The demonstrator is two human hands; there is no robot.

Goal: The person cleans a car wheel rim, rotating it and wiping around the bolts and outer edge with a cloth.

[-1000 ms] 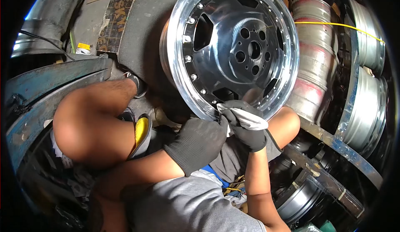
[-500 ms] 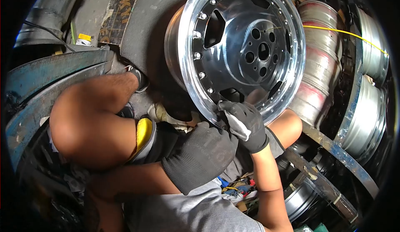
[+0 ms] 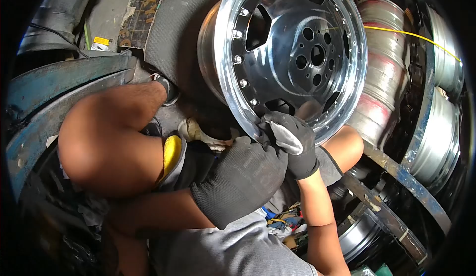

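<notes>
A polished alloy wheel rim with a dark face and bolts round its edge stands tilted before me. My right hand, in a black knit glove, is closed at the rim's lower lip with a folded white cloth in it. My left hand, gloved alike, is curled closed beside it, its knuckles close to the lip. Its fingertips are turned away, so whatever they grip is hidden. Both hands meet at the bottom edge of the wheel.
Stacked bare wheel barrels stand on the right, with silver rims behind a metal rack bar. A yellow cord crosses there. Blue curved metal panels lie left of my bent knee. A grey mat lies behind the wheel.
The wheel sits slightly further right and a little lower to the left in view. Both gloved hands stay together at the lower lip, the right one shifted slightly upward. The cloth remains in it.
</notes>
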